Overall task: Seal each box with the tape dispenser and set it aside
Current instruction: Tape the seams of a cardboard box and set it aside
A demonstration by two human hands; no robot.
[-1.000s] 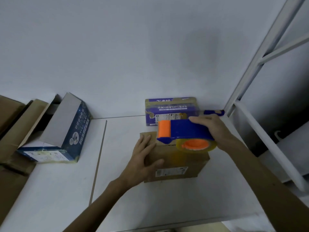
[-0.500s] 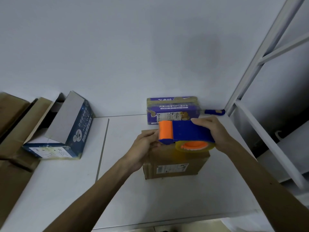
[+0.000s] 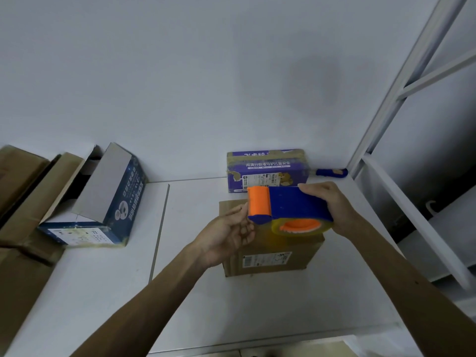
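Note:
A brown cardboard box with a white shipping label sits on the white table. Above it my right hand grips a blue tape dispenser with an orange roller at its left end and a clear tape roll underneath. My left hand is raised palm-up at the dispenser's roller end, its fingertips touching just below the orange roller. Whether they pinch the tape end I cannot tell. The box's top is mostly hidden by the dispenser and my hands.
A purple taped box stands against the wall behind. A blue-handled tool lies to its right. An open dark blue box and brown cartons fill the left. A white metal rack frame borders the right.
My left hand has lifted off the brown box's top and turned palm-up to the dispenser's roller end. The dispenser in my right hand has stayed almost in place.

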